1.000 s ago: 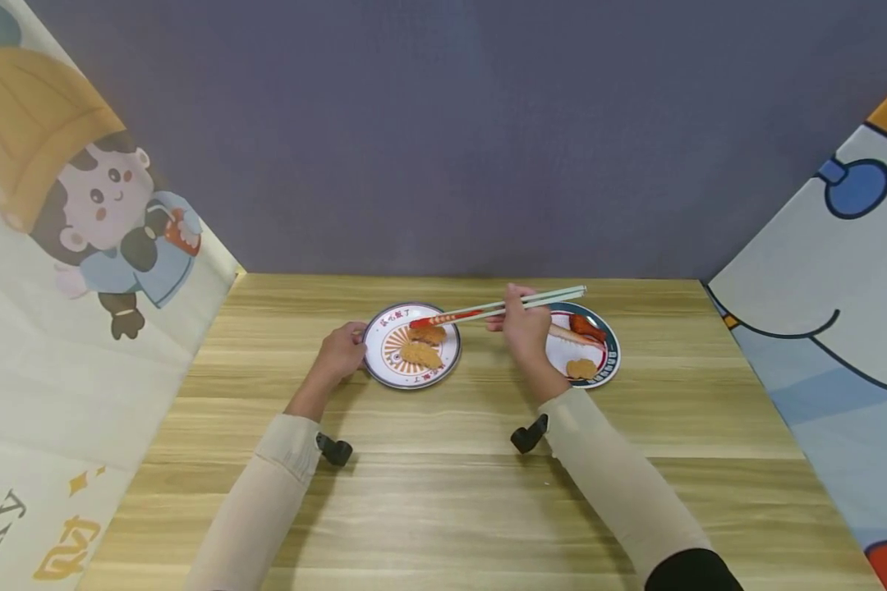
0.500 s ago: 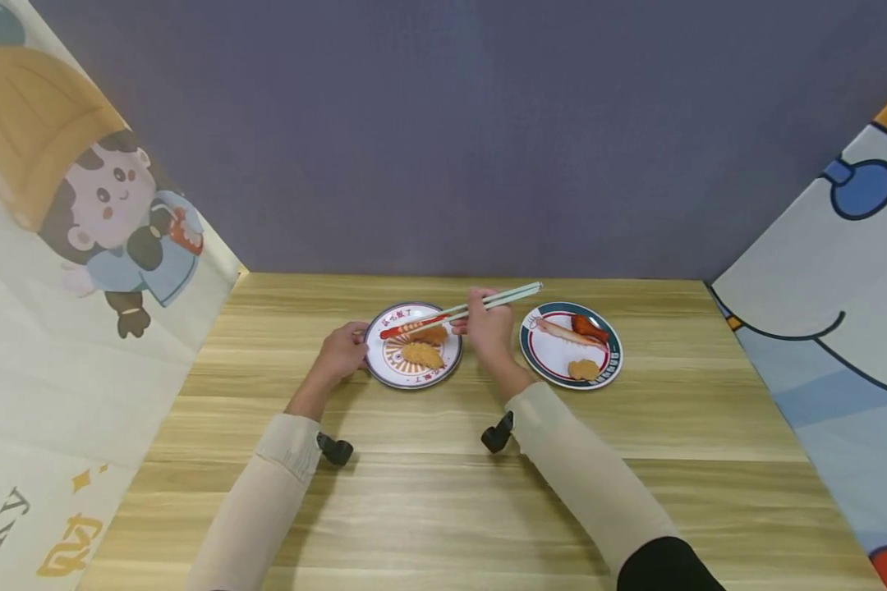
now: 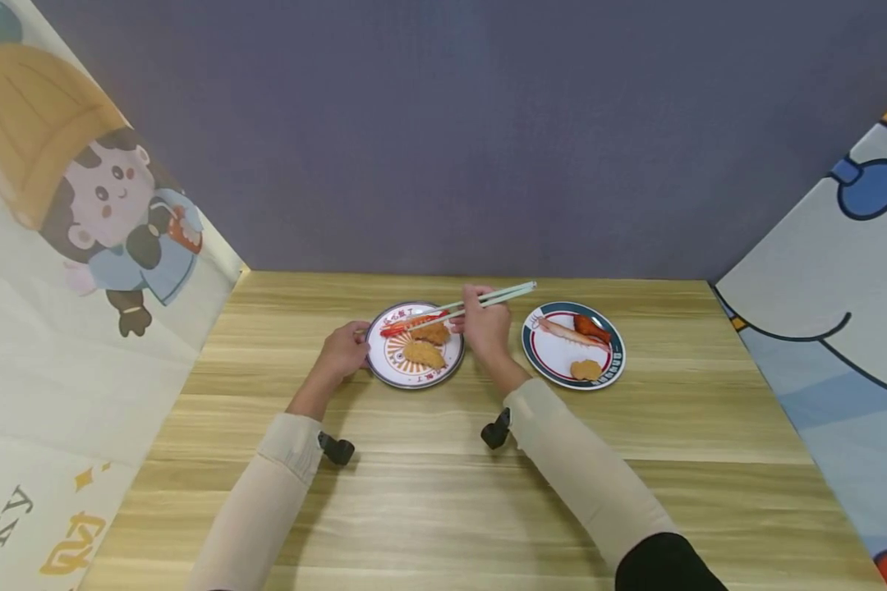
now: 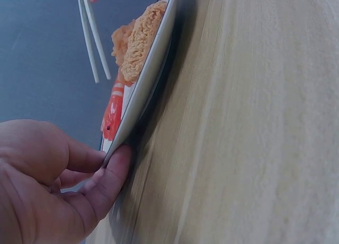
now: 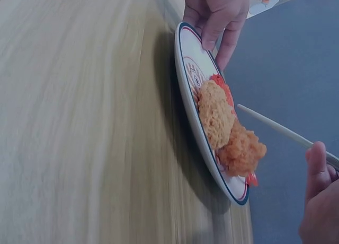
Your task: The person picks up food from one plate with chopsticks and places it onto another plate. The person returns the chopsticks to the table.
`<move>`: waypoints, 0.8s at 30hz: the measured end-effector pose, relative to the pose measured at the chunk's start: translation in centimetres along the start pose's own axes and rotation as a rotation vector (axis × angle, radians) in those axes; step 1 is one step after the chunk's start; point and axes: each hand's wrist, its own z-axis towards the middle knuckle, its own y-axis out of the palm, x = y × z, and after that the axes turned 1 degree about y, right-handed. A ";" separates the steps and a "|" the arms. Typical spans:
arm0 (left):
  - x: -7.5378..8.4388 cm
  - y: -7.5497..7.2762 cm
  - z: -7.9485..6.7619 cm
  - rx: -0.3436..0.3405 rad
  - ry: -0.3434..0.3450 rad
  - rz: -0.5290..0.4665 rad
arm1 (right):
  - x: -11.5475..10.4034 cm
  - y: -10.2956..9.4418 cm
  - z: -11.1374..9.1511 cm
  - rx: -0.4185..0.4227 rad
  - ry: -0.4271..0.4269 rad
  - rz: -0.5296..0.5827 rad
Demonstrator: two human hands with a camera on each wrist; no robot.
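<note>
My left hand [image 3: 342,351] pinches the left rim of a white plate [image 3: 379,356], thumb above and fingers below in the left wrist view. Two golden fried pieces [image 3: 424,354] lie on this plate. Along its far side rests a red-and-white shrimp [image 4: 113,116]. My right hand [image 3: 488,330] holds a pair of pale chopsticks [image 3: 508,293] over the plate's right side. In the left wrist view their tips stand apart from the shrimp, with nothing between them.
A second plate [image 3: 550,359], dark-rimmed, sits to the right with a pale shrimp [image 3: 565,332], a reddish-brown piece [image 3: 590,328] and a small nugget [image 3: 585,369]. Behind the wooden table [image 3: 429,492] rises a grey-blue wall [image 3: 443,139]. Printed cloths flank both sides.
My right hand moved left, carrying the red shrimp in the chopsticks over the left plate. The shrimp now lies on that plate, released. My left hand stayed on the rim.
</note>
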 end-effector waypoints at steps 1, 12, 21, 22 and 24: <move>0.0 0.0 0.0 0.000 -0.001 0.001 | 0.0 -0.1 0.0 0.002 0.002 -0.003; 0.3 -0.1 -0.2 -0.005 -0.023 0.003 | -0.5 -1.8 -0.1 -0.014 -0.019 0.019; 0.3 -0.1 -0.1 -0.012 -0.026 -0.004 | -1.4 -3.9 0.0 -0.025 -0.009 0.047; 0.3 -0.1 0.0 -0.014 -0.027 -0.005 | -1.6 -4.1 0.0 -0.028 -0.008 0.057; 0.4 -0.1 0.0 -0.015 -0.028 -0.007 | -1.9 -4.7 0.1 -0.027 -0.006 0.065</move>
